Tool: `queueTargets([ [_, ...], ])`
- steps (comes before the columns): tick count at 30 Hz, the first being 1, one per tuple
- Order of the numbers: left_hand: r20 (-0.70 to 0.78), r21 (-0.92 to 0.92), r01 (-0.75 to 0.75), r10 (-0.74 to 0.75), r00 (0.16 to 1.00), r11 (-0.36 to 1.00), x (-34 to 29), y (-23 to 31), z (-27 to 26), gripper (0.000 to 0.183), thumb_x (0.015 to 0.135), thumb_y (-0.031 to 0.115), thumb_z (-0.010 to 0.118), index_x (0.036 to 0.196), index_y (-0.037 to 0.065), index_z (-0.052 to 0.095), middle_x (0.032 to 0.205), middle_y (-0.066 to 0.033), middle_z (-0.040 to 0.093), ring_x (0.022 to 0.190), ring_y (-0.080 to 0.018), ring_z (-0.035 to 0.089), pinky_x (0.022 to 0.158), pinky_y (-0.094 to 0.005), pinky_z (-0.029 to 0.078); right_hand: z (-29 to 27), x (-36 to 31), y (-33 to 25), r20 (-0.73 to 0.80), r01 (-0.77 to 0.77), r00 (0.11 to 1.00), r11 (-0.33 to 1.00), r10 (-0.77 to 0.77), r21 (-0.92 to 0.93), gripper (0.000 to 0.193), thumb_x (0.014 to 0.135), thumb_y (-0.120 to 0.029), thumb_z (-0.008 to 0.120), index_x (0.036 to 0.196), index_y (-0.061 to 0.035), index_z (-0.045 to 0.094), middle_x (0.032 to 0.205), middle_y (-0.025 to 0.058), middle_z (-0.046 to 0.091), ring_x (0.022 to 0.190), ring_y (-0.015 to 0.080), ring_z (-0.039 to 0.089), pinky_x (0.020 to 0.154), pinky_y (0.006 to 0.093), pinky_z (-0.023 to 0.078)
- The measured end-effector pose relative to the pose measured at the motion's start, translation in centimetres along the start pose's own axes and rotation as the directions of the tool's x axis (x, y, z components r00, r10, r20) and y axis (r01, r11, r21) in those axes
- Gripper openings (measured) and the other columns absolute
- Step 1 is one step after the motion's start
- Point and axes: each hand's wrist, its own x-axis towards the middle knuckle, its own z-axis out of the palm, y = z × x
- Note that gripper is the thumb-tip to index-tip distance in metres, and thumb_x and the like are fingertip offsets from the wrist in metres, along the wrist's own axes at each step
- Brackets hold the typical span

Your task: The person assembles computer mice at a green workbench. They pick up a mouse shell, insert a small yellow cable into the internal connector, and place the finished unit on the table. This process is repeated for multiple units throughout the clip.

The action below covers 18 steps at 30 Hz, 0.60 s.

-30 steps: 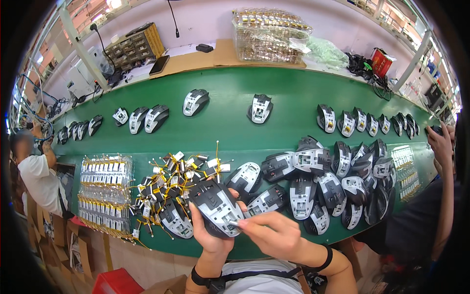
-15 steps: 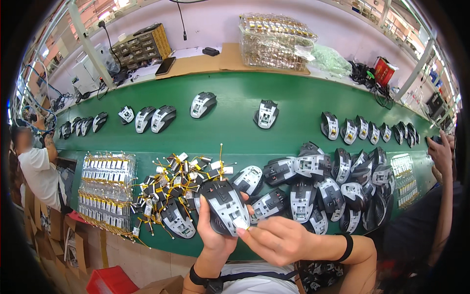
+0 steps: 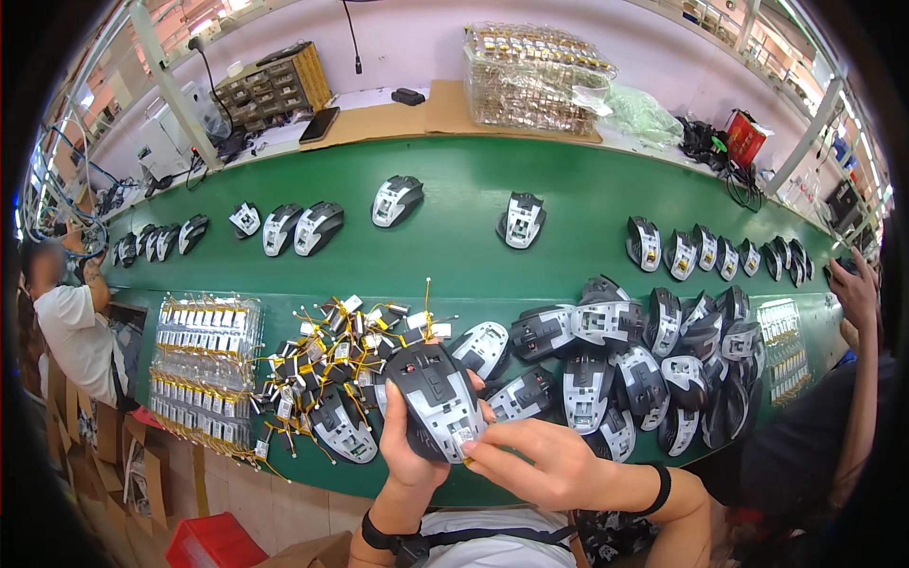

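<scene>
Green conveyor belt (image 3: 454, 189) runs from left to right across a factory workbench, with a cardboard-topped shelf, a clear crate of parts (image 3: 535, 66) and a small drawer cabinet (image 3: 275, 80) along its far edge.

Judging by the layout, the work is well under way but far from finished. A heap of upturned mouse bodies (image 3: 644, 364) waits near the right, seemingly still to be handled, and a tangle of small batteries with yellow leads (image 3: 336, 346) lies near the left, beside a clear tray of batteries (image 3: 204, 364) stacked in rows. On the far half of the belt, single mice (image 3: 396, 199) are spaced out in a line to both sides; whether those are done cannot be told.

The mouse in hand (image 3: 436, 398) is held above the near edge of the belt, close to the person's chest, underside up. It is black around the rim with a grey-white inner plate, a round opening near its far end and a small compartment at its near end. The left hand (image 3: 407, 454) cups it from below, fingers wrapped around its left side and thumb on the right. The right hand (image 3: 540, 464) pinches thumb and forefinger together at the near compartment, on a small pale piece (image 3: 464, 437) too small to identify.

At the left and right edges, other people stand at the line.
</scene>
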Motion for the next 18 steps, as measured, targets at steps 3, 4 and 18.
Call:
queueTargets([
  [3, -0.012, 0.011, -0.002, 0.002, 1.0, 1.0, -0.1, -0.3, -0.4, 0.068, 0.1, 0.059, 0.024, 0.147, 0.011, 0.029, 0.111, -0.0216, 0.058, 0.084, -0.0329, 0.067, 0.07, -0.0409, 0.057, 0.2, -0.5, -0.2, -0.004, 0.052, 0.999, 0.994, -0.052, -0.096, 0.039, 0.071, -0.005, 0.067, 0.108, 0.0063, 0.067, 0.1, 0.0126, 0.061, 0.076, 0.0222, 0.066, 0.066, 0.0308, 0.056],
  [4, -0.012, 0.01, 0.006, -0.006, 1.0, 1.0, -0.1, -0.4, -0.4, 0.067, 0.1, 0.059, 0.024, 0.147, 0.011, 0.029, 0.111, -0.0216, 0.058, 0.084, -0.033, 0.067, 0.071, -0.041, 0.057, 0.4, -0.6, -0.1, -0.002, 0.047, 0.999, 0.996, -0.047, -0.078, 0.038, 0.072, -0.005, 0.067, 0.108, 0.0064, 0.066, 0.1, 0.0124, 0.061, 0.076, 0.0219, 0.065, 0.066, 0.0305, 0.056],
  [18, -0.009, 0.206, 0.002, -0.001, 1.0, 0.978, -0.7, -1.4, 1.3, 0.066, 0.101, 0.056, 0.023, 0.147, 0.008, 0.026, 0.116, -0.0207, 0.059, 0.103, -0.0257, 0.062, 0.089, -0.0369, 0.05, -0.9, 0.1, 1.2, -0.061, -0.234, 0.968, 0.963, 0.244, 0.137, 0.024, 0.066, -0.011, 0.085, 0.084, -0.0078, 0.07, 0.085, 0.005, 0.066, 0.07, 0.019, 0.064, 0.058, 0.0295, 0.051],
])
